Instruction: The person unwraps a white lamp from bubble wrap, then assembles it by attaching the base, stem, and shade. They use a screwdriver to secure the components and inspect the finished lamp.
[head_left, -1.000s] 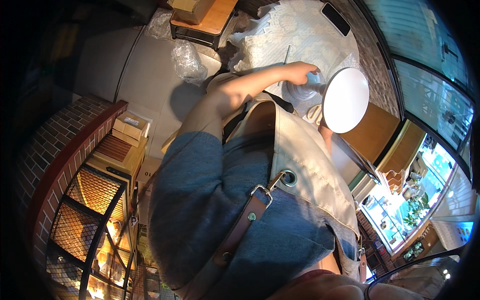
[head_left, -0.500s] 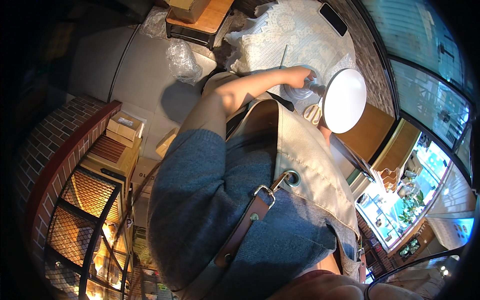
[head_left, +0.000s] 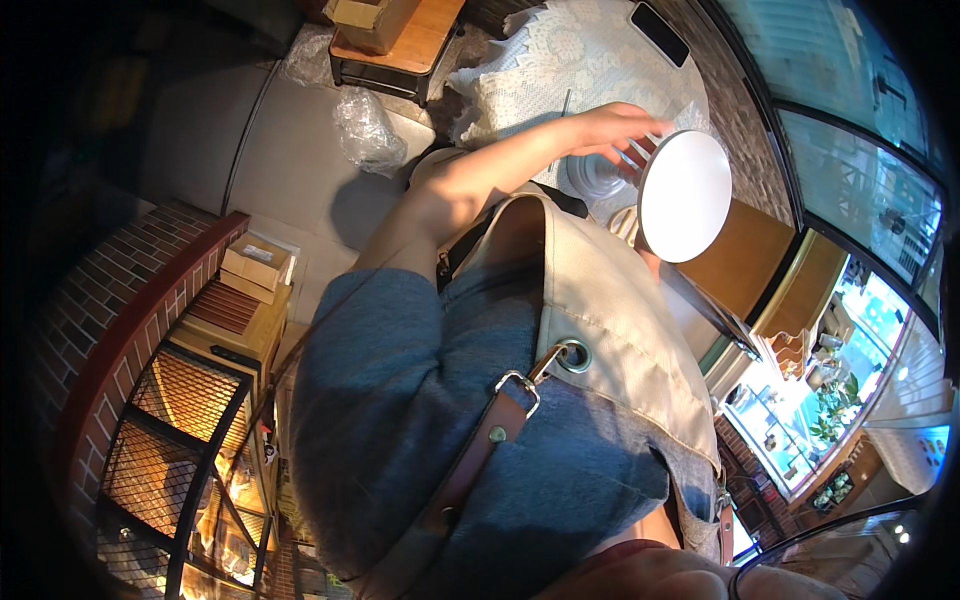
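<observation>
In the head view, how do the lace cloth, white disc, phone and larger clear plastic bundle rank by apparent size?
Largest first:
lace cloth
white disc
plastic bundle
phone
Nearness may enlarge the disc.

Plain white across the round disc [head_left: 685,196], with cream-white lace in a floral pattern on the tablecloth [head_left: 545,70] and solid black on the phone [head_left: 660,35]. Heathered blue-grey over the sweater [head_left: 375,340], pale cream on the apron [head_left: 610,285] — dark brown along the strap [head_left: 478,455], silver on the eyelet [head_left: 588,356]. Orange-brown atop the bench [head_left: 420,52], dark brown with pale joint lines on the brick wall [head_left: 115,265] — black diamond patterning through the mesh [head_left: 200,388]
</observation>
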